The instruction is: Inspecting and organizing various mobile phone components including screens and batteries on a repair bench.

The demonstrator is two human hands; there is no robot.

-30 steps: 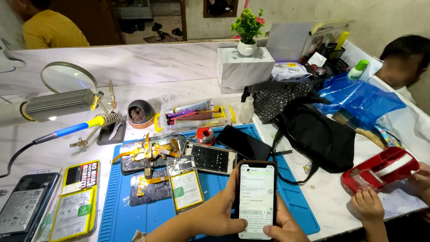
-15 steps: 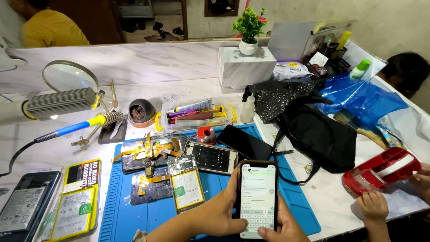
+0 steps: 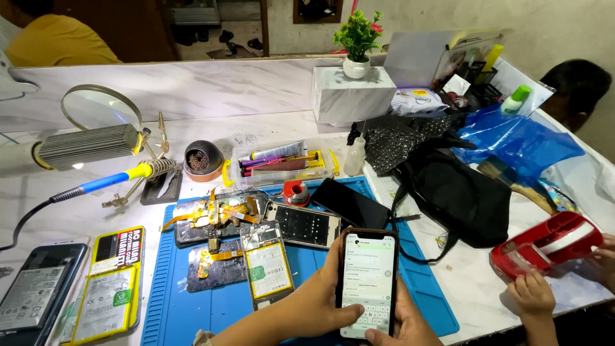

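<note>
The person holds a lit phone (image 3: 367,285) in both hands above the near edge of the tabletop (image 3: 269,128), over the near right corner of the blue mat (image 3: 192,301). Its long axis runs upright, away from the person. The left hand (image 3: 314,301) wraps its left side, thumb across the lower screen; the right hand (image 3: 410,320) cups it from below and behind. Opened phones (image 3: 269,269) lie just left, nearer the left hand.

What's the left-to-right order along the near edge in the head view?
Dark opened phone → yellow battery → opened phone on the blue mat → lit phone, held in both hands → red toy car.
</note>
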